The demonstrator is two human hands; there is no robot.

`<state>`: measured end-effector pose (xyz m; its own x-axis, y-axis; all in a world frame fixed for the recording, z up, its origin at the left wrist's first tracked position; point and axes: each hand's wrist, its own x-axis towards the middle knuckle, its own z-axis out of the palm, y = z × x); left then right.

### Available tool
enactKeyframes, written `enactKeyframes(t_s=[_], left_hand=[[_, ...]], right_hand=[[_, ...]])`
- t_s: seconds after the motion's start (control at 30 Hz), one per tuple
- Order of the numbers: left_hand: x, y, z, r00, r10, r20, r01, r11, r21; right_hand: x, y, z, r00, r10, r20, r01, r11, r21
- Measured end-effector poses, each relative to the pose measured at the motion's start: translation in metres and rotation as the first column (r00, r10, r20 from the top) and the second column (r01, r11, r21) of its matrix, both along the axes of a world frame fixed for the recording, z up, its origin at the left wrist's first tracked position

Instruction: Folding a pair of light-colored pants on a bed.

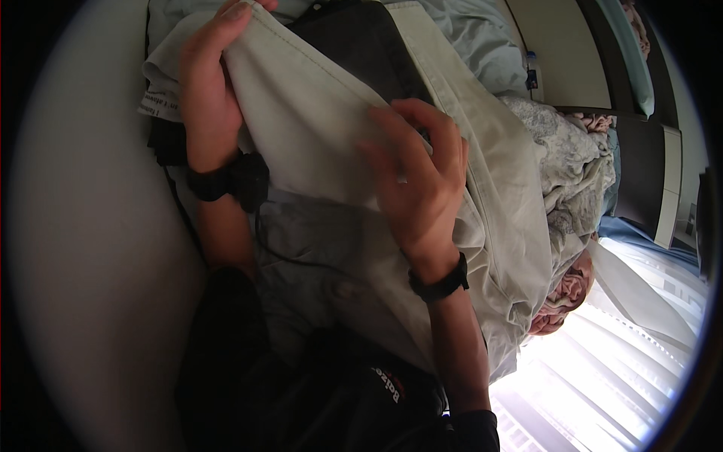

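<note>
A pale beige garment (305,98) with a stitched edge, perhaps trousers, is stretched up in front of me. My left hand (215,94) is closed on its upper corner, the fingertips at the top of the picture. My right hand (425,177) is at the garment's right edge, fingers bent and apart, thumb and forefinger blurred over the cloth. Whether they pinch it is hard to see. Behind the raised cloth lies a black garment (365,49). More beige cloth (501,181) spreads to the right, with a long seam.
Both wrists wear black bands, and a cable (301,262) runs from the left one. Grey-blue bedding (482,38) lies at the far side, a patterned blanket (568,162) and a pink bundled cloth (565,297) at the right. A pale wall (98,226) stands left, a bright curtained window (595,361) lower right.
</note>
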<state>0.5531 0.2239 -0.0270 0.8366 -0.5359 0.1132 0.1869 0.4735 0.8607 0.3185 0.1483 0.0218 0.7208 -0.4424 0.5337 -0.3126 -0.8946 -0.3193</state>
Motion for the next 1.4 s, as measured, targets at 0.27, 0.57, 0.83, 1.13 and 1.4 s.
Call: enactKeyframes(t_s=[0.27, 0.57, 0.83, 1.13, 1.4], left_hand=[[0.008, 0.003, -0.014, 0.997, 0.053, 0.062, -0.045, 0.991, -0.126], [0.003, 0.004, -0.009, 0.989, 0.129, 0.077, -0.111, 0.973, -0.202], [0.0, 0.011, -0.001, 0.972, 0.227, 0.06, -0.219, 0.968, -0.125], [0.005, 0.008, 0.011, 0.96, 0.262, 0.098, -0.262, 0.965, -0.021], [0.008, 0.006, -0.001, 0.942, 0.324, 0.091, -0.329, 0.942, 0.057]], right_hand=[[0.012, -0.001, 0.001, 0.999, -0.035, 0.022, 0.035, 0.999, 0.025], [0.021, -0.006, 0.001, 0.998, 0.067, 0.004, -0.065, 0.959, 0.275], [0.037, -0.002, -0.002, 0.992, 0.122, 0.038, -0.127, 0.946, 0.297], [0.04, -0.006, -0.004, 0.993, 0.097, 0.069, -0.113, 0.953, 0.282], [0.044, 0.002, -0.008, 0.997, 0.07, 0.015, -0.072, 0.952, 0.297]])
